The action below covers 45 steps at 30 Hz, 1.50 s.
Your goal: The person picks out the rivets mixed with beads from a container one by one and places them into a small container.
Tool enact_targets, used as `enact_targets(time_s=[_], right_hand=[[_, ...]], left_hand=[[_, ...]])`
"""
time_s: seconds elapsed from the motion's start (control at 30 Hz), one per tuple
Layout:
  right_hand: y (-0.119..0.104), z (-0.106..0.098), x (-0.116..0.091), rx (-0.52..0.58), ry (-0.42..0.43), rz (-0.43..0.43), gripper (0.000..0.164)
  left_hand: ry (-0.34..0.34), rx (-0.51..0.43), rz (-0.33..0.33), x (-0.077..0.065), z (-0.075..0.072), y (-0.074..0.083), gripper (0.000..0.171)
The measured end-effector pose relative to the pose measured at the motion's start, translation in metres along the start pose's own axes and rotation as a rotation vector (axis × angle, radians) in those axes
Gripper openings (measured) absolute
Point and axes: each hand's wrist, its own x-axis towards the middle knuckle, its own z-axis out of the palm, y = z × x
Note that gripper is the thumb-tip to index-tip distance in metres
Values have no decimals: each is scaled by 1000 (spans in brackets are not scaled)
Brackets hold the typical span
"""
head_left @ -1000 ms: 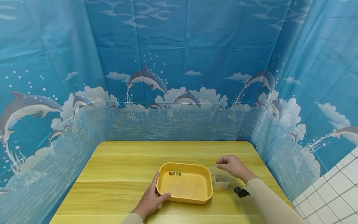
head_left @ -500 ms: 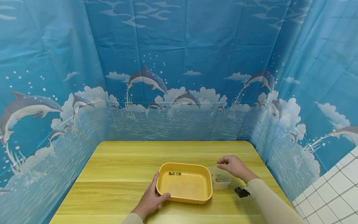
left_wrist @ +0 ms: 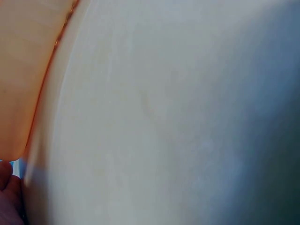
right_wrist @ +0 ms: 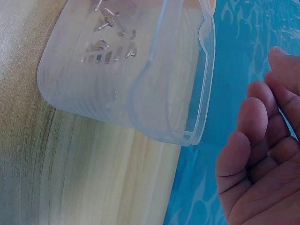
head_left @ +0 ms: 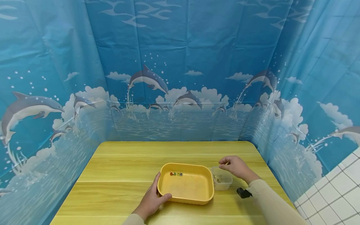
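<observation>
A yellow rectangular tray (head_left: 191, 189) sits on the table, with several small round coloured pieces (head_left: 176, 174) in a row near its back left. My left hand (head_left: 150, 200) grips the tray's front left corner, thumb at the front rim and fingers along the left side. Against the tray's right side stands a clear plastic container (head_left: 224, 187). Small shiny metal pieces with thin stems (right_wrist: 110, 21) show through its wall in the right wrist view. My right hand (head_left: 236, 167) hovers over its back right rim, fingers loosely bent, nothing visible between the fingertips.
The wood-patterned yellow table (head_left: 112, 187) has rounded far corners. A blue dolphin-print curtain (head_left: 180, 125) surrounds it at the back and sides. At the lower right is a white tiled surface (head_left: 332, 190). A black device (head_left: 243, 192) hangs at the right sleeve.
My right hand has shifted slightly to the right over the clear container. The left hand and the tray stay in place.
</observation>
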Motion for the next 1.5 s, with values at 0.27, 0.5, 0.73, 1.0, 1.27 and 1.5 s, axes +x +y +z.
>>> enact_targets(time_s=[0.27, 0.5, 0.73, 1.0, 1.27, 1.5], right_hand=[[-9, 6, 0, -9, 5, 14, 24], [-27, 16, 7, 17, -28, -14, 29], [-51, 33, 16, 61, -62, -33, 30], [-70, 50, 26, 75, -89, -40, 32], [-78, 57, 31, 77, -84, -31, 32], [-86, 62, 34, 83, -88, -67, 32]], left_hand=[[-6, -29, -10, -4, -1, 2, 114], [-6, -29, 2, -1, -2, 4, 113], [2, -47, -9, 3, -2, 7, 115], [-2, -41, -12, 0, -2, 3, 114], [-15, -58, 6, -3, -2, 4, 113], [-8, -51, 24, -4, -4, 7, 112]])
